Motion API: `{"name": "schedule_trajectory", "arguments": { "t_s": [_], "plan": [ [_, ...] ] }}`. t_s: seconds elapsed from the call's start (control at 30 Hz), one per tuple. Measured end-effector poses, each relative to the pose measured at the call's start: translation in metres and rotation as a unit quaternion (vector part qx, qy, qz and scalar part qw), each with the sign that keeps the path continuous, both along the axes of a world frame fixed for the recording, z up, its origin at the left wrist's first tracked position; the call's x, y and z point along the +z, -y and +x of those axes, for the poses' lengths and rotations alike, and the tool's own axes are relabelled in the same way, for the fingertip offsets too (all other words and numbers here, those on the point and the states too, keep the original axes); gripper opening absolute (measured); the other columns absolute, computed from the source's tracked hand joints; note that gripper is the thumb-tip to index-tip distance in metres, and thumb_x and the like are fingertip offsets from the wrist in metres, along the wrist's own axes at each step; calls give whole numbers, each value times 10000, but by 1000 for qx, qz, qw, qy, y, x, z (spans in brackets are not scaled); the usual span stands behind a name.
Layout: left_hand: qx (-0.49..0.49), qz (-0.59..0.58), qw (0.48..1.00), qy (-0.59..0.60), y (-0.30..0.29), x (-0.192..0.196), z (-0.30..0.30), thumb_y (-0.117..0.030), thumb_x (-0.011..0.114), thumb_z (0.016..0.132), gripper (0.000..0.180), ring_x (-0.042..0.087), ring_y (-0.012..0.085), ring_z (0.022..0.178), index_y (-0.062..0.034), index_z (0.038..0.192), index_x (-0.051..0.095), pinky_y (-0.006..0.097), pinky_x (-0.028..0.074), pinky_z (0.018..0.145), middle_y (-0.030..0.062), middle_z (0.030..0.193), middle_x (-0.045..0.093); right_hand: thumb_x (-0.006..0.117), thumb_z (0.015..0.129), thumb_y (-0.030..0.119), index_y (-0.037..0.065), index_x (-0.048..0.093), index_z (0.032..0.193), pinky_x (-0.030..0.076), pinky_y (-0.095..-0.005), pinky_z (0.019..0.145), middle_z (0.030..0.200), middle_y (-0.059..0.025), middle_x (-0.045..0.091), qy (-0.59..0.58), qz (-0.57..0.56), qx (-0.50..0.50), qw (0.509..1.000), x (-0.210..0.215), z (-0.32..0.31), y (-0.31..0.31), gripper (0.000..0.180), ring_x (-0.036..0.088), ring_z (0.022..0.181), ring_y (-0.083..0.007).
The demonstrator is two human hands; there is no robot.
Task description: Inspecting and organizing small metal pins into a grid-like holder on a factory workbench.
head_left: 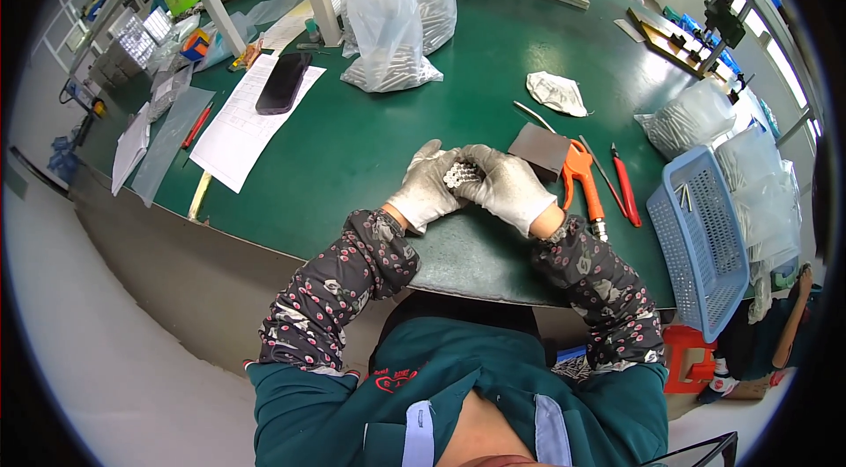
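Observation:
Both my hands wear whitish work gloves and meet above the green table near its front edge. Between them is a tight bundle of thin metal rods, its round silvery ends showing. My left hand is wrapped round the bundle's left side, and my right hand closes on it from the right. Most of the rods' length is hidden by the gloves. Just beyond my right hand stands a dark rectangular block. Beside it lies an orange air blow gun with a metal fitting.
To the right are a red-handled tool, a blue plastic basket and a bag of rods. Farther back lie a white cloth and bags of rods. A black phone rests on papers at left.

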State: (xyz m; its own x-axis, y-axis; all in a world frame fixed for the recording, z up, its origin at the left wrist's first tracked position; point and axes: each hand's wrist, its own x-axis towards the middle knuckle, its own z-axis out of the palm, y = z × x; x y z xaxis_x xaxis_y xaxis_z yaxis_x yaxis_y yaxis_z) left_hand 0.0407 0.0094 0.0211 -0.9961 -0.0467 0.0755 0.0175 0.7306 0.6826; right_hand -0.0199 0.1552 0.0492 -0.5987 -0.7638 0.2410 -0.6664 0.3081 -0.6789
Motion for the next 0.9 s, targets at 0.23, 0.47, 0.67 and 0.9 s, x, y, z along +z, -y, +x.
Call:
{"name": "schedule_trajectory", "arguments": {
  "t_s": [0.23, 0.47, 0.67, 0.9],
  "plan": [
    [-22, 9, 1000, 13, 3, 1, 0, -190, 760, 607, 495, 277, 380, 1247, -120, 1047, 544, 446, 247, 1036, 72, 1099, 556, 687, 681, 306, 21, 534, 1078, 476, -328, 596, 678, -105, 603, -106, 23, -83, 991, 23, -15, -24, 512, 612, 650, -251],
    [-27, 39, 999, 4, 5, -3, -2, -148, 757, 599, 450, 274, 386, 1242, -127, 996, 547, 435, 231, 1045, 31, 1025, 580, 716, 601, 408, 107, 503, 1210, 368, -416, 905, 1190, -190, 488, -359, 222, -162, 892, 4, -46, -55, 712, 489, 1073, -353],
    [-11, 22, 1000, -6, 6, -9, -2, -152, 760, 609, 513, 285, 348, 1249, -93, 1068, 539, 425, 238, 1045, 37, 1046, 575, 718, 621, 311, 132, 605, 1096, 425, -421, 822, 1056, -212, 542, -307, 36, -116, 944, 21, -21, -41, 520, 533, 950, -338],
    [-32, -54, 998, 20, -1, 8, -1, -193, 755, 626, 518, 462, 265, 1138, -68, 1079, 536, 391, 290, 1012, 118, 1096, 539, 663, 661, 292, 96, 615, 1046, 436, -425, 773, 972, -198, 549, -313, 30, -120, 942, 42, -15, -25, 435, 540, 888, -335]
  ]
}}
